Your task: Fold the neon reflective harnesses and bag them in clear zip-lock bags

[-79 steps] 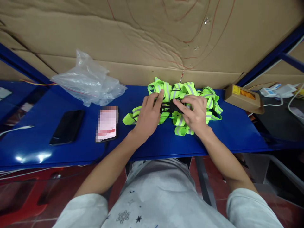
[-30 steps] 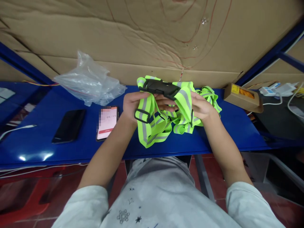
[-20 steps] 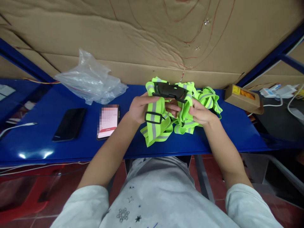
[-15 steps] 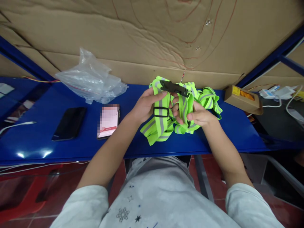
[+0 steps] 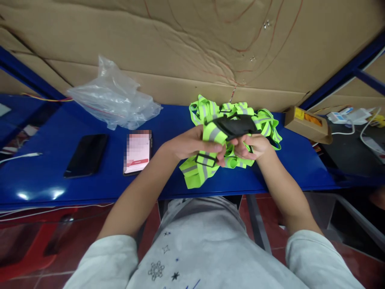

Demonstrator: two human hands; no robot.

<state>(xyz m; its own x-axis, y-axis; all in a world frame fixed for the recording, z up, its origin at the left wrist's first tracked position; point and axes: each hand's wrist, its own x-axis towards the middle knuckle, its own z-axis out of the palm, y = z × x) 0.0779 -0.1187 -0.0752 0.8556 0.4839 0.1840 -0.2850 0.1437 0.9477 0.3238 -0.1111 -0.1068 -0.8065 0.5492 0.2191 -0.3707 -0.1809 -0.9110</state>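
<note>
Between my hands is a neon-yellow reflective strap (image 5: pixel 207 170) with a grey stripe down its middle. My left hand (image 5: pixel 197 144) is closed on it just above a black slide adjuster (image 5: pixel 206 160). A black plastic buckle (image 5: pixel 239 125) spans the top of the held strap, blurred, so I cannot tell whether it is fastened. My right hand (image 5: pixel 251 146) grips the strap under the buckle's right end, fingers curled. More of the same webbing (image 5: pixel 267 122) lies heaped behind and to the right, partly hidden by my hands.
A clear plastic bag (image 5: pixel 117 96) lies at the back left of the blue table (image 5: pixel 168 188). Nearer stand a dark phone (image 5: pixel 86 155) and a lit phone (image 5: pixel 137 152). To the right are a small cardboard box (image 5: pixel 306 124) and white cables. A cardboard wall (image 5: pixel 180 52) closes the back.
The black buckle has come lower and turned more level, and my hands have drawn closer together around the strap. The adjuster has dropped and tilted.
</note>
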